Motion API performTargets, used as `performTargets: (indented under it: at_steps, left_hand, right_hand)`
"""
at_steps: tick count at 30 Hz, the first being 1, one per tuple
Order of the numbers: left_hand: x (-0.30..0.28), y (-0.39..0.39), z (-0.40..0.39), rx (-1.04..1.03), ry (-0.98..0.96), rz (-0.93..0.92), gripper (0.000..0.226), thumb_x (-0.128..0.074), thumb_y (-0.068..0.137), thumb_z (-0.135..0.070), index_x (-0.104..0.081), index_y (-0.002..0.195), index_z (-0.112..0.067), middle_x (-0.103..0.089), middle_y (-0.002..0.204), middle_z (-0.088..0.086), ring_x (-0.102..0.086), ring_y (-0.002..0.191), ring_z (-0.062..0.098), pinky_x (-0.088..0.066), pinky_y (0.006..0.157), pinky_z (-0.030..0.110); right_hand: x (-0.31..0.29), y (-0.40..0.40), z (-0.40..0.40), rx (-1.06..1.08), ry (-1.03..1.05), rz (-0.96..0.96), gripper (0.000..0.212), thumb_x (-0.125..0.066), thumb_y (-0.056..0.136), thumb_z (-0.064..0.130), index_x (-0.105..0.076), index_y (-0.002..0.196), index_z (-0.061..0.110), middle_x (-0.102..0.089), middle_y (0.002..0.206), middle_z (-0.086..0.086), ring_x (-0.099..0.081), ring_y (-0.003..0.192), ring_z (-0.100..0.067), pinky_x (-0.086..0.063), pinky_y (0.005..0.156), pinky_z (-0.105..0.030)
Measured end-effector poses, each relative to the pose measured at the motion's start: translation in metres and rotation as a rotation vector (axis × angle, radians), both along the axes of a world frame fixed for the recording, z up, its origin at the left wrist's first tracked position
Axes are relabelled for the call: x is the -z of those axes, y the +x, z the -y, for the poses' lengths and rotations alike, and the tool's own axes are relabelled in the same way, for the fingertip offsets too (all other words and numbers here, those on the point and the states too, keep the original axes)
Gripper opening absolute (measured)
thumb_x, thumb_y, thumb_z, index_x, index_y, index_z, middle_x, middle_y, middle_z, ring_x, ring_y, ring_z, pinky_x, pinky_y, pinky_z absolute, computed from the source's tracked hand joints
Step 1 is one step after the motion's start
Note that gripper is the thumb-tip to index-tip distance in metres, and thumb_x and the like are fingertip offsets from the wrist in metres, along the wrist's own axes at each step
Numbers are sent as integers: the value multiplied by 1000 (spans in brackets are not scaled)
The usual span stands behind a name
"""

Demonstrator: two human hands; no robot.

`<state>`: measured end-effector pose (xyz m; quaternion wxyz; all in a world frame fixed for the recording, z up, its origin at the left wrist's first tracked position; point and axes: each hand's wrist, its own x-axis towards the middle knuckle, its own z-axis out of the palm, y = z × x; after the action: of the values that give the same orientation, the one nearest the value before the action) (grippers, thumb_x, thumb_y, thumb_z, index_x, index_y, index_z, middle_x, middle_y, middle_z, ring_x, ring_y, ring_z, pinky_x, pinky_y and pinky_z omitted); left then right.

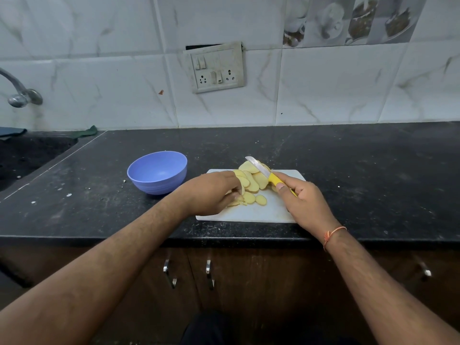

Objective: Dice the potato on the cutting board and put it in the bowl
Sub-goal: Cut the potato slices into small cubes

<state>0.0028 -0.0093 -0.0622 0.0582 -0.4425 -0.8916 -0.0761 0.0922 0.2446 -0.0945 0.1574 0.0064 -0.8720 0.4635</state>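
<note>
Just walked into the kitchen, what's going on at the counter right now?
A person is cutting up a potato on the white cutting board. The right hand grips a yellow-handled knife, blade raised over the potato slices. The left hand gathers slices near the board's front. The blue bowl beside the board holds nothing yet.

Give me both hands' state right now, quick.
Left hand: fingers curled on the potato slices on the cutting board.
Right hand: gripping the knife by its yellow handle, blade over the slices.
</note>
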Motion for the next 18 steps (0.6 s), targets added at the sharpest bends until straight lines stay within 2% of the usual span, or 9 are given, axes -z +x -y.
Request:
performTargets:
  at_steps: [2,4,8,11,13,18]
  left_hand:
    - [0,2,-1,-68,100,22,13,-54,105,-33,-65,106,-26,-64,98,-16,-55,80,6,-45,73,29]
    - [-1,3,0,-128,206,66,8,-60,99,-32,-65,96,-26,-66,83,-19,-59,70,5,-41,63,22]
    - [-5,3,-3,-223,337,154,5,-69,90,-24,-70,86,-23,-71,76,-12,-60,66,2,-41,60,14]
    - [-10,5,-8,-276,420,246,8,-67,90,-19,-73,85,-19,-72,76,-6,-56,55,2,-48,52,18]
    - [-13,5,-11,-297,465,321,10,-65,91,-17,-74,85,-18,-73,77,-2,-54,48,8,-54,46,28]
    - [-21,5,-15,-298,452,373,16,-67,93,-14,-78,90,-24,-75,82,-2,-56,40,12,-51,43,31]
  right_hand:
    - [0,-1,-1,-3,-3,-8,34,-50,107,40,-59,137,52,-75,89,4,-59,68,-19,-53,66,-40]
    - [0,-1,-1,-5,-3,-15,34,-49,107,39,-60,137,52,-74,87,3,-54,63,-16,-48,62,-36]
    - [2,-2,-3,-8,-7,-18,35,-49,107,39,-59,137,52,-72,81,-3,-46,57,-12,-41,57,-32]
    - [2,-2,-4,-8,-10,-19,35,-49,106,39,-59,137,52,-72,80,-1,-46,57,-18,-41,58,-32]
    - [1,-1,-3,-9,-12,-25,35,-50,107,37,-60,138,50,-69,73,3,-44,55,-11,-39,56,-30]
    - [0,-1,-3,-9,-13,-18,36,-49,107,37,-60,139,49,-68,71,2,-44,55,-9,-38,54,-32]
